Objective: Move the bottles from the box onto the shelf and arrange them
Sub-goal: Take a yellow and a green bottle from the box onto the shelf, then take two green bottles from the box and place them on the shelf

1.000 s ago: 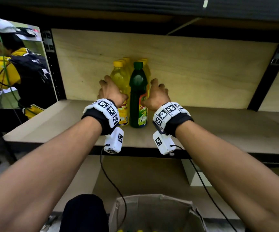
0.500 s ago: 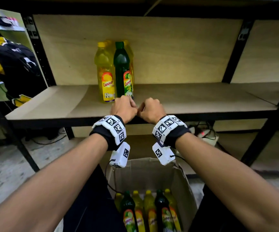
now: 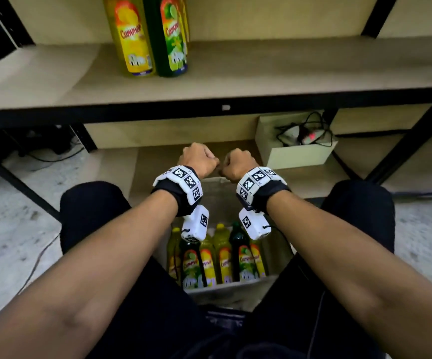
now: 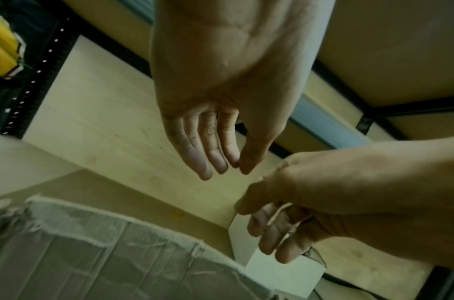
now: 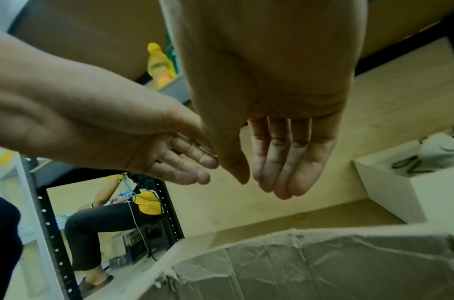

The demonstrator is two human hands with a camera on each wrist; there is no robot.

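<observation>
My left hand (image 3: 198, 159) and right hand (image 3: 236, 163) hang empty, fingers loosely relaxed, above the box (image 3: 238, 290) at 6 o'clock. Its bottles (image 3: 223, 255) look full, probably heavy and slick; I'd grip their waists. Two stand on the shelf (image 3: 261, 73) at 12.

Shelf (image 3: 261, 73): yellow bottle (image 3: 132, 40), green bottle (image 3: 170, 40) upright, touching, left of centre.

Bottles (image 3: 217, 257) upright in box (image 3: 235, 288); two, perhaps more, shelved.
</observation>
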